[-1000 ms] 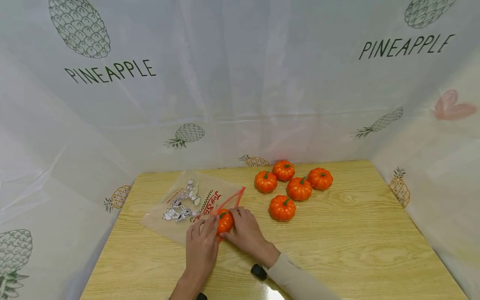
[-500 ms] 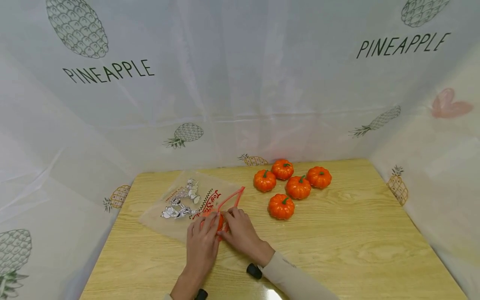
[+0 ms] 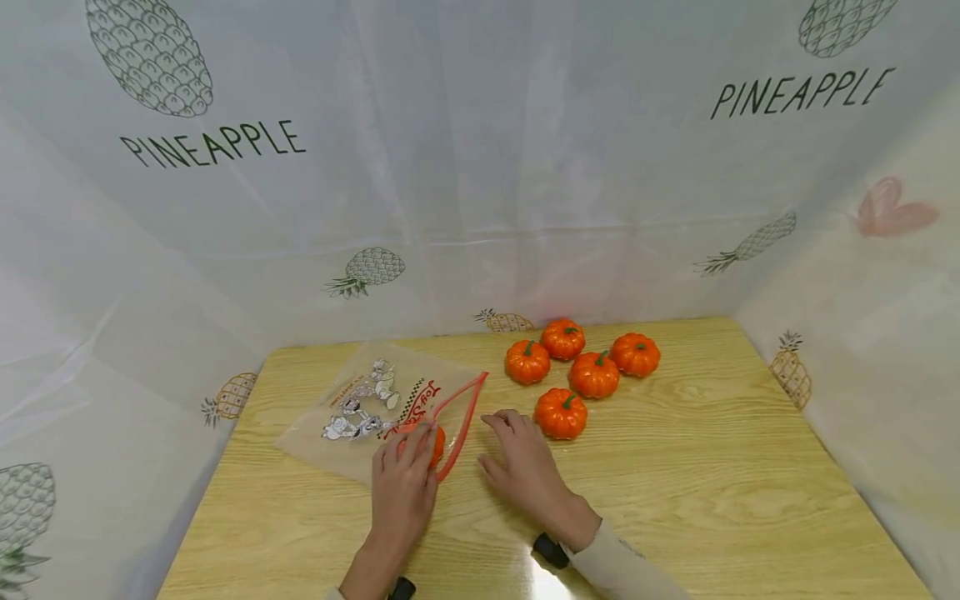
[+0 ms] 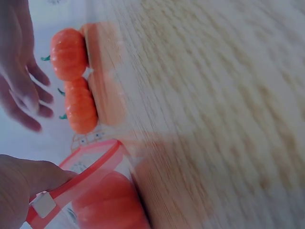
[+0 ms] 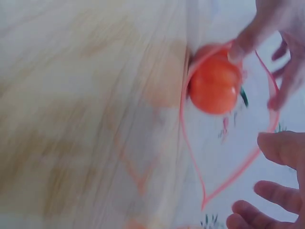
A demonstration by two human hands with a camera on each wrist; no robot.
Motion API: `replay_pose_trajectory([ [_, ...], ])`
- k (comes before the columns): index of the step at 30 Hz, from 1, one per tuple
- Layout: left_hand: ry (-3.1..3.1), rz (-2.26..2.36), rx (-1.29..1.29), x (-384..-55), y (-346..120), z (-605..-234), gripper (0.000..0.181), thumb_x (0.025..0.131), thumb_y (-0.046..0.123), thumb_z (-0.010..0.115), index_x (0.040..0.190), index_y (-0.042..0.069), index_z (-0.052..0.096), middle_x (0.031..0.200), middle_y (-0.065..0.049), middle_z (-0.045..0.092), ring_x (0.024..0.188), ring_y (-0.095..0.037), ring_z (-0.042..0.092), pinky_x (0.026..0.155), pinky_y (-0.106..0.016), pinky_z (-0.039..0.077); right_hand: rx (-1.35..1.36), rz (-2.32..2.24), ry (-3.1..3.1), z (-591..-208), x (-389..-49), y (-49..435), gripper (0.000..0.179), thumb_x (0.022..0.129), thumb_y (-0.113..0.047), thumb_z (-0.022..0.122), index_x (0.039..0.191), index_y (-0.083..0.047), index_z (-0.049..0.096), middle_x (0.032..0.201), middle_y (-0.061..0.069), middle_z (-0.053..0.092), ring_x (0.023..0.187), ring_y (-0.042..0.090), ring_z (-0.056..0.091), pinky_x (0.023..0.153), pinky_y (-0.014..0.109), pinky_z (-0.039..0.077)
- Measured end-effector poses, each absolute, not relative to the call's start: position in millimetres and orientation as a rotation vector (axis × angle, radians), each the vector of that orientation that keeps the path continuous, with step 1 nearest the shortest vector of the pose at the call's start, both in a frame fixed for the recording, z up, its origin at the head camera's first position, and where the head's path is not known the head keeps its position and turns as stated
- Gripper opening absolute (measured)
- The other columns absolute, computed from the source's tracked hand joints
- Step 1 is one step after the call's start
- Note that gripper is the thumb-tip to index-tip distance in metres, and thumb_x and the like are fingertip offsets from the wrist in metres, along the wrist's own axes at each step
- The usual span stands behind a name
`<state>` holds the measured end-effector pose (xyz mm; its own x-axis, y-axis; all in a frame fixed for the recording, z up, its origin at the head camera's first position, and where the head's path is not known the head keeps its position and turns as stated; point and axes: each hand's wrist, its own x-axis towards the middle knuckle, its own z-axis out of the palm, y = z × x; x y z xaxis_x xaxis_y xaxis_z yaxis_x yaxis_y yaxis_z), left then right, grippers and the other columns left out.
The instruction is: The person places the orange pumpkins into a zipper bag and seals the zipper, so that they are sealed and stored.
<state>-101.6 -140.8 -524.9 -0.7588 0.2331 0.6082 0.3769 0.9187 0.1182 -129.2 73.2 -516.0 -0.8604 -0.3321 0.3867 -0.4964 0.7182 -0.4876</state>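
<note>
A clear zip bag (image 3: 352, 396) with cartoon prints and a red-edged mouth lies on the left of the table. One small orange pumpkin (image 5: 214, 86) sits just inside that mouth, partly behind my left hand (image 3: 405, 479) in the head view. My left hand holds the bag at its mouth; its thumb lies against the red rim in the left wrist view. Apart from the bag, to its right, my right hand (image 3: 528, 467) has its fingers spread and slightly bent, holding nothing. Several more pumpkins (image 3: 561, 413) with green stems stand grouped beyond the right hand.
The wooden table (image 3: 712, 467) ends at a pale curtain (image 3: 465, 167) printed with pineapples, which also rises along both sides. A small white piece (image 4: 44, 205) sits on the bag's red edge near the left thumb.
The pumpkin between my hands has moved left into the bag's mouth. My right hand has let go of it and drawn back to the right; my left hand stays at the bag.
</note>
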Motion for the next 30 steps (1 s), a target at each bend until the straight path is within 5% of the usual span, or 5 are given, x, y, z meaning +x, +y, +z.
replay_pose_trajectory([
  [13, -2.468, -0.359, -0.417, -103, -139, -525, 0.059, 0.068, -0.007, 0.087, 0.126, 0.001, 0.076, 0.135, -0.009, 0.068, 0.116, -0.038, 0.058, 0.093, -0.054, 0.046, 0.313, 0.825, -2.508, -519, -125, 139, 0.064, 0.073, -0.009, 0.097, 0.126, 0.004, 0.065, 0.122, 0.022, 0.06, 0.102, 0.043, 0.061, 0.088, 0.056, 0.05],
  [30, -2.48, -0.392, -0.407, -103, -139, -526, 0.059, 0.069, -0.006, 0.088, 0.126, 0.002, 0.076, 0.135, -0.009, 0.068, 0.116, -0.039, 0.057, 0.095, -0.055, 0.044, 0.128, 0.803, -2.641, -531, -129, 163, 0.084, 0.078, -0.02, 0.095, 0.141, 0.012, 0.051, 0.128, 0.034, 0.057, 0.114, 0.052, 0.058, 0.094, 0.063, 0.049],
])
